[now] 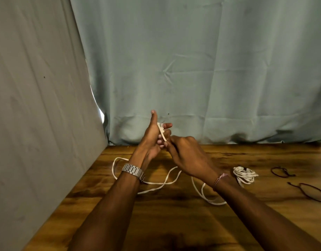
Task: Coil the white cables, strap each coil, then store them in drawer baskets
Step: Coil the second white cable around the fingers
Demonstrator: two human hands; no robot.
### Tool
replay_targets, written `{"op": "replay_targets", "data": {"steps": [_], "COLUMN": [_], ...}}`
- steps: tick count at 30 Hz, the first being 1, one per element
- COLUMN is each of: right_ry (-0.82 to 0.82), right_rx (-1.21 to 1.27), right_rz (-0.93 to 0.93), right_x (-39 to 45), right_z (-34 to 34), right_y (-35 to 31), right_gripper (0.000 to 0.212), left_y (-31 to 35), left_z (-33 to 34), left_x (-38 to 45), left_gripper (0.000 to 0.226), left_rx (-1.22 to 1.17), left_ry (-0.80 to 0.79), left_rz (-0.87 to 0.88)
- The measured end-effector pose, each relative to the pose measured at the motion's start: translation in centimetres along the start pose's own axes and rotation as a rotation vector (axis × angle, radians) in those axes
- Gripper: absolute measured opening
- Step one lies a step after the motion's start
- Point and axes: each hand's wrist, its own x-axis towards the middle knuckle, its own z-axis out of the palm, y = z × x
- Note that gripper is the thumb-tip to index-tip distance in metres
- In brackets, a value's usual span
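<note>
Cable (161, 185) lay loose on the wooden table (192, 223), nearest of all the items examined, its slack running in open loops under and between both forearms; no winding had yet been laid. Beyond the slack, the right hand (188, 156) was raised above the cable's table loops, fingers curled and pinching the line just below its end. Just past that, the left hand (152, 140) held the cable's plug end (161, 126) across the palm, thumb upright and clear, lower fingers curled round the line, forefinger extended behind the plug.

To the right of the loose cable a finished coil (244, 175) rested on the table, seemingly strapped, though the strap was too small to confirm. Two dark straps (281, 172) (312, 192) lay farther right of the cable, well apart from it. Behind everything hung a pale cloth backdrop (192, 69). No drawer baskets were visible.

Assessment: the step in hand was starting the first turn. It would be done well if the left hand kept the plug end anchored while the right fed slack in even, same-sized turns, letting the line roll between the fingers so twist does not build up. The crossed loop on the table was judged a snag risk; it should be drawn in gently, not jerked.
</note>
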Motion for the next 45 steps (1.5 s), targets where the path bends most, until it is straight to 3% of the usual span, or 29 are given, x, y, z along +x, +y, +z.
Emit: {"op": "replay_targets", "data": {"steps": [2,4,12,16,18,25,28,32,35,40,45], "right_ry": [0.013,0.034,0.020,-0.044,-0.092,-0.379,-0.452,-0.516,-0.523,-0.459,-0.406], "right_rx": [0.006,0.021,-0.046,-0.051,-0.038,-0.119,-0.235,-0.310,-0.358,-0.375,-0.483], "right_rz": [-0.032,-0.019,0.019,0.029,0.038,-0.048,-0.117,-0.191,-0.186,-0.357,-0.335], "right_x": [-0.6,-0.8,-1.0,-1.5,-1.5,-0.9,0.8,4.6,6.8,9.5,10.4], "right_z": [0.7,0.8,1.2,1.7,1.9,2.0,1.6,-0.1,-2.2,-5.2,-6.8], "right_y": [0.3,0.8,2.4,3.2,3.7,6.3,7.1,8.3,8.1,7.3,6.3], "right_gripper": [0.024,0.025,0.028,0.037,0.032,0.030,0.036,0.037,0.027,0.014,0.012], "left_y": [-0.2,-0.3,-0.3,-0.3,-0.3,-0.1,0.1,0.1,0.7,0.1,-1.1], "left_z": [-0.1,-0.3,-0.1,0.5,0.6,0.9,1.0,1.6,1.6,1.8,1.5], "left_x": [0.2,0.4,0.4,0.0,-0.1,-0.4,-0.8,-1.5,-1.7,-1.8,-1.5], "left_gripper": [0.038,0.025,0.031,0.038,0.038,0.041,0.038,0.037,0.038,0.038,0.037], "left_rx": [0.036,0.085,-0.087,-0.188,-0.208,-0.243,-0.255,-0.068,0.016,0.106,0.173], "left_ry": [-0.040,-0.053,0.019,-0.009,-0.030,-0.290,-0.514,-0.695,-0.671,-0.676,-0.527], "left_rz": [0.056,0.111,0.090,0.067,0.063,0.033,-0.072,-0.175,-0.237,-0.352,-0.323]}}
